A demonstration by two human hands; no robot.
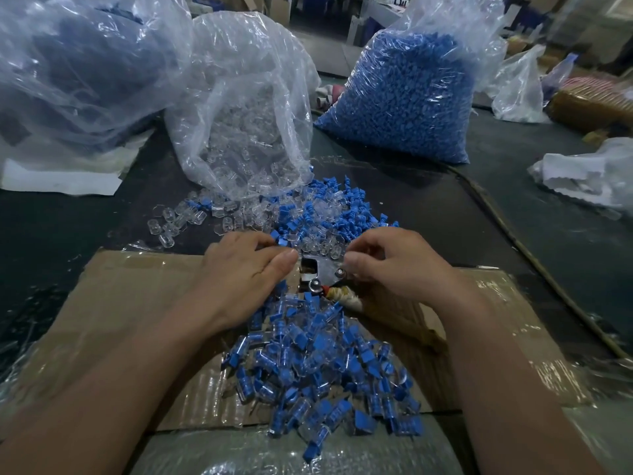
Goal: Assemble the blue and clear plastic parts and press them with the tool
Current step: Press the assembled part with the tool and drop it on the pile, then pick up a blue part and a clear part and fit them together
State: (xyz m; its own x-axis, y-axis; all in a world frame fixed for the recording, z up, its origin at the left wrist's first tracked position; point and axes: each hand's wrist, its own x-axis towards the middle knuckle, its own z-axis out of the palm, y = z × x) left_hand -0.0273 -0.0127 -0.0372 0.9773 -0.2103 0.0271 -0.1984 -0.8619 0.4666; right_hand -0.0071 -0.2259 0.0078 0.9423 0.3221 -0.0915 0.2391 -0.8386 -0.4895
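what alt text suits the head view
Left hand and right hand reach into loose blue and clear parts beyond a metal tool on cardboard. Assembled pieces lie nearer; a clear-parts bag and a blue-parts bag stand behind.

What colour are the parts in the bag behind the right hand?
Blue parts, head view.

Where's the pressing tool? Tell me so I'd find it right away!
Find the flat cardboard sheet in front of the person. At its far edge, between the left hand and the right hand, sits the tool. It is the only shiny metal thing among the plastic parts.
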